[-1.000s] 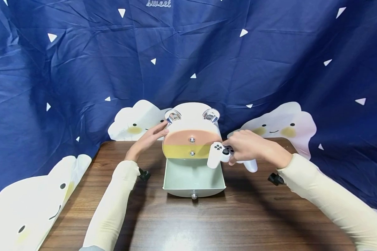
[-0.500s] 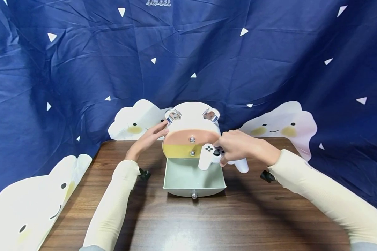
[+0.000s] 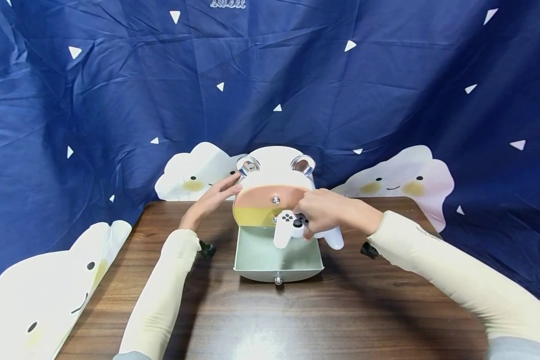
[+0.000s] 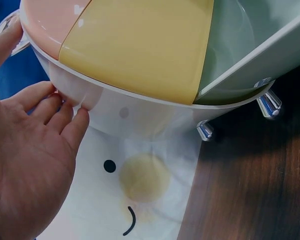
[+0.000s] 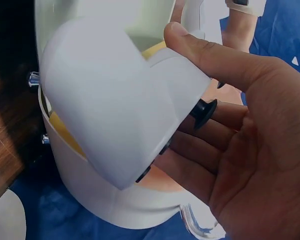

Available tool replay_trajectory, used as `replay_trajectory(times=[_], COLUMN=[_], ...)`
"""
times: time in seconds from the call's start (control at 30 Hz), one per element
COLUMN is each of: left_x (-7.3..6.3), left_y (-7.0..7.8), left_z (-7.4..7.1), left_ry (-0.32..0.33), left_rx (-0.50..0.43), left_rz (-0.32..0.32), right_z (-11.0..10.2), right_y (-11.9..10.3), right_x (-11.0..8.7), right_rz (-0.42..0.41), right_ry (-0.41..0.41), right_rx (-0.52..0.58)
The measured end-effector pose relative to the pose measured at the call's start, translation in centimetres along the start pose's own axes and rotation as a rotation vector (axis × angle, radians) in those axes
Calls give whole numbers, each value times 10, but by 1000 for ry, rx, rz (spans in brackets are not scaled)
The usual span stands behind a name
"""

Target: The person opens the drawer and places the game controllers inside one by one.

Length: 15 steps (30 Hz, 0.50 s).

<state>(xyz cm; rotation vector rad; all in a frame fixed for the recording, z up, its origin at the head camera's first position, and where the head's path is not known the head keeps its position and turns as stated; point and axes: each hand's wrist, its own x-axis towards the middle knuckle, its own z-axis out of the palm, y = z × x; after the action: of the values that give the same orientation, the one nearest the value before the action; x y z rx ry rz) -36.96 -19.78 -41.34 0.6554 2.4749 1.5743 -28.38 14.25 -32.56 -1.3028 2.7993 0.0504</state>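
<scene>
A white game controller (image 3: 284, 232) with black sticks is gripped by my right hand (image 3: 326, 212), thumb on one side and fingers on the other. It hangs over the pulled-out green bottom drawer (image 3: 261, 250) of a small white drawer box (image 3: 276, 167). In the right wrist view a grip of the controller (image 5: 95, 100) fills the middle. My left hand (image 3: 211, 199) rests against the box's left side, fingers fairly straight. The left wrist view shows those fingertips touching the white side wall (image 4: 120, 110). The orange drawer (image 3: 256, 194) and yellow drawer (image 3: 252, 216) are closed.
The box stands on a brown wooden table (image 3: 234, 320), raised on small metal feet (image 4: 205, 131). Two round chrome ears (image 3: 248, 165) stick out at its top. Behind hangs a blue cloth (image 3: 279, 65) with white triangles and cloud faces.
My right hand has carried the controller leftward and slightly down, from beside the box to above the open green drawer. The left hand and box have stayed put.
</scene>
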Motion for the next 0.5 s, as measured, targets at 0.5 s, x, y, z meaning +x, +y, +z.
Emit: replay_trajectory(times=[0.5], left_x=[-1], left_y=[3], left_z=[0], left_ry=[-11], left_rx=[-19], left_rz=[-22], right_z=[16], right_y=[-14], right_x=[26], right_rz=[-32], right_ry=[-58], right_rx=[-46])
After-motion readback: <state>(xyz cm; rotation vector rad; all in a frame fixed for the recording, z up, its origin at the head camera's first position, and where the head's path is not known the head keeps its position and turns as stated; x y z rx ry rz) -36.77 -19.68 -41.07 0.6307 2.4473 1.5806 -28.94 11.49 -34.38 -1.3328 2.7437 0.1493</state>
